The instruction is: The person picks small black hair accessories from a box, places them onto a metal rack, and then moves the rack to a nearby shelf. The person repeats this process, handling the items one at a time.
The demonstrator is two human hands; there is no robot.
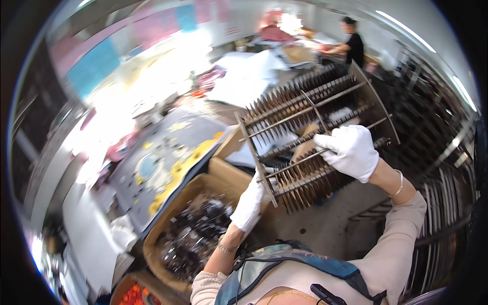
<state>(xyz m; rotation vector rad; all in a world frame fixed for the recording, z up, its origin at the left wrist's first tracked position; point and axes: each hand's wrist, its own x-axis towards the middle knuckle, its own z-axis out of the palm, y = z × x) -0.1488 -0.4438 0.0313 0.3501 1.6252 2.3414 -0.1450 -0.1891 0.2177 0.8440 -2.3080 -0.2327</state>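
Overhead, we see both white-gloved hands raising a metal rack (310,122), a frame of long rods strung with rows of dark, pointed pieces that hang like teeth. We take this rack as our landmark. It is tilted, its near end bar low toward the person's chest and its far end bar high, up toward the back of the room.

Our right hand (351,151) is clenched around one of the rods on the right side of the rack, fingers wrapped over it, a thin bracelet on the wrist below. Our left hand (250,203) is at the rack's lower left corner, pressed against the end bar from beneath; the fingers are hidden behind the bar, so we cannot tell whether they close on it or only prop it.

Below the rack and to its left sits an open cardboard box (175,206), filled with small dark glossy parts. Beyond that box, further left of the rack, lies a grey sheet (168,152) with yellow patches and a round blue mark. Behind the rack, white sheets are spread on a table (249,76). Past the rack's far end a person in a black top (354,47) stands at a bench. To the right of the rack, dark metal shelving (442,132) runs along the wall.
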